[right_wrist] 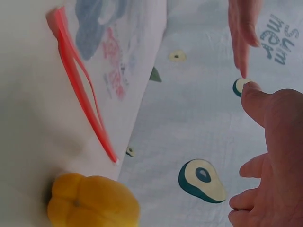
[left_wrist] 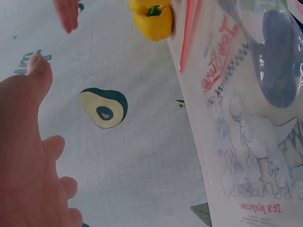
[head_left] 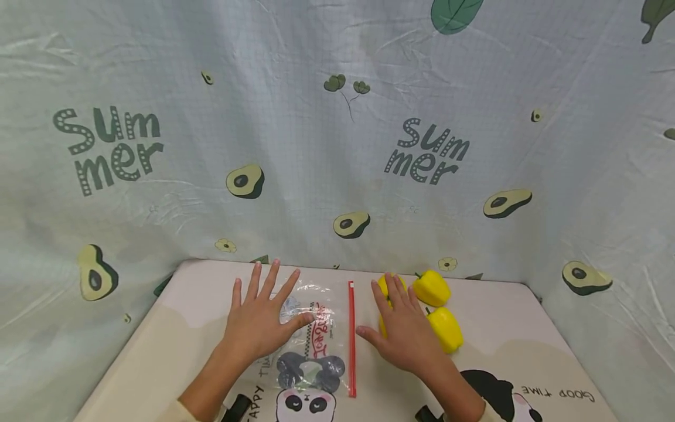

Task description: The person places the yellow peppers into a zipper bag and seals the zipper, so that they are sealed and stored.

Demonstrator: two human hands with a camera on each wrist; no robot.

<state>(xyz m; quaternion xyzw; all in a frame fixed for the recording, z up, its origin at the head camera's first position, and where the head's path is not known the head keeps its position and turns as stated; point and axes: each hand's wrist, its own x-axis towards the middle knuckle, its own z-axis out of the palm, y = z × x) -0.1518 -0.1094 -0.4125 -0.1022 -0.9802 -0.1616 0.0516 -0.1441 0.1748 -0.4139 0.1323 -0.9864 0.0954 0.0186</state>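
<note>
A clear zip bag (head_left: 329, 328) with printed red lettering and a red zip strip (head_left: 352, 346) lies flat on the table. My left hand (head_left: 258, 325) is held over the bag's left side, fingers spread and holding nothing. Over the yellow bell peppers (head_left: 445, 329) to the right of the bag, my right hand (head_left: 408, 331) is spread too, its thumb pointing toward the zip strip. It partly hides the peppers on the left of the group. In the right wrist view, one yellow bell pepper (right_wrist: 92, 201) sits near the zip strip, apart from the hand.
The pale table (head_left: 506, 328) carries printed panda pictures and lettering. Behind it and at both sides hangs a light curtain (head_left: 295, 146) with avocado prints, meeting the table's far edge.
</note>
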